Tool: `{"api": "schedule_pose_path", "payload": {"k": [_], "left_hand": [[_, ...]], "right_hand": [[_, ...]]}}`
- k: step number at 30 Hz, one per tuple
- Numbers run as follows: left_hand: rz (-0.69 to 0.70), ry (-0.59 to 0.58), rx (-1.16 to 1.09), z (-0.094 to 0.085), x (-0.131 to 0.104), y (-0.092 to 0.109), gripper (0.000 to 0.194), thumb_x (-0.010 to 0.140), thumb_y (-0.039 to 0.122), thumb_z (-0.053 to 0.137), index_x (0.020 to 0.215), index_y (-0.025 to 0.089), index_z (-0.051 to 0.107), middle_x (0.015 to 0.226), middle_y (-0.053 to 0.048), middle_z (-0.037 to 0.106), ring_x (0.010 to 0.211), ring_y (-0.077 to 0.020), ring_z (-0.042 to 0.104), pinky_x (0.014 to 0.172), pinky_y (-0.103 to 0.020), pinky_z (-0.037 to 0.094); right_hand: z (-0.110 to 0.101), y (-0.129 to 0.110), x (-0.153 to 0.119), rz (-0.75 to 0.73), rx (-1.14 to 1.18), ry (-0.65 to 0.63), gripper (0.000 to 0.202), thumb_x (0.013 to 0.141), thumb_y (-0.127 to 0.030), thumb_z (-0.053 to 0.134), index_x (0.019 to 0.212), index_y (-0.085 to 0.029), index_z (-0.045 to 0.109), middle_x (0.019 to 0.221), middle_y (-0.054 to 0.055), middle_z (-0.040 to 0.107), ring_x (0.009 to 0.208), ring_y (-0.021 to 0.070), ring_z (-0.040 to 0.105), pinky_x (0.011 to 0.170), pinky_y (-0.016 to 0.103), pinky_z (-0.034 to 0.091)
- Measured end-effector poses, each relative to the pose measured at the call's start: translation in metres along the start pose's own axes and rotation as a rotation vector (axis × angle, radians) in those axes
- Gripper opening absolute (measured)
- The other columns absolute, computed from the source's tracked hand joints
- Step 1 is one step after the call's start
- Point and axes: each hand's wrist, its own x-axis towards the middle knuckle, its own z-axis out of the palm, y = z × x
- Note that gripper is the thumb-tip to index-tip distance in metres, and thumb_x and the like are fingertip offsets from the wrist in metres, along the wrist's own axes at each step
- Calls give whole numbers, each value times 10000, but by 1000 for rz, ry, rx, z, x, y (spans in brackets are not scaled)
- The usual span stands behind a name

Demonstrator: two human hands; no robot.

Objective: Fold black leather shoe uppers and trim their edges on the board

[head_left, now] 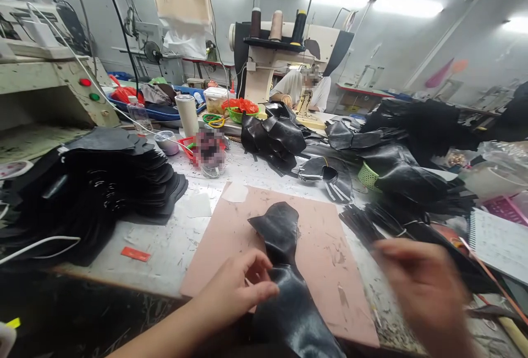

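Black glossy leather, a curved, narrow-waisted piece (281,231), lies on a flat pink board (325,226) atop my white worktable (160,242), its near end running past the board's front edge toward me. My left hand (249,281) hovers at the leather's left side by its narrow middle, fingers loosely curled and parted from the thumb, gripping nothing that shows; whether the fingertips touch the leather, I cannot tell. My right hand (424,286), blurred, is to the right of the board, near a fan of black strips (358,226); I cannot tell whether it grasps anything. At left rises a thick stack of black cut sheets (165,182), a small orange-red rectangular tag (135,253) lying in front. Beyond the board are heaped glossy black pieces (276,132) and a tall cream tumbler (187,113). Farther back, a person in a pale shirt (284,86) leans at a cream-coloured sewing machine (304,108).
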Motion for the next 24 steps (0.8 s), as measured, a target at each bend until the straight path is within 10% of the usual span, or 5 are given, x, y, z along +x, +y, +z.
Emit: {"api": "schedule_pose_path", "payload": {"k": [3,7,12,18,24], "left_hand": [[-56,18,-505,7,3,13,420,611,435,662,908,187,499,721,14,565,603,-136,590,497,-218,432],[-88,237,-671,-4,1,12,302,525,275,761,682,137,542,557,31,575,491,-71,560,480,-151,431],[75,588,-787,-61,-13,8,235,483,144,772,658,137,616,527,20,605,470,-66,563,476,-123,471],[270,825,-886,-104,-14,30,156,595,34,604,675,162,644,579,11,630,545,-83,616,494,-110,509],[372,767,-852,-91,22,47,157,554,54,674,673,156,658,608,4,664,594,-104,647,533,-123,511]], "right_hand": [[64,-22,-2,-428,9,-350,118,750,-86,466,742,-204,470,655,16,569,595,139,536,525,255,431],[102,-34,5,-654,-19,-471,101,759,-92,458,729,-188,456,675,35,567,595,153,481,528,274,391],[131,-10,36,-308,100,-481,241,790,-174,390,1010,-169,487,981,92,585,928,212,521,806,385,424],[198,21,58,-224,-71,-1131,251,707,-90,395,835,-164,598,1213,104,502,1160,238,401,965,394,317],[159,1,61,-240,-124,-1127,157,727,-114,405,768,-173,545,789,58,597,755,186,523,674,301,406]]}}
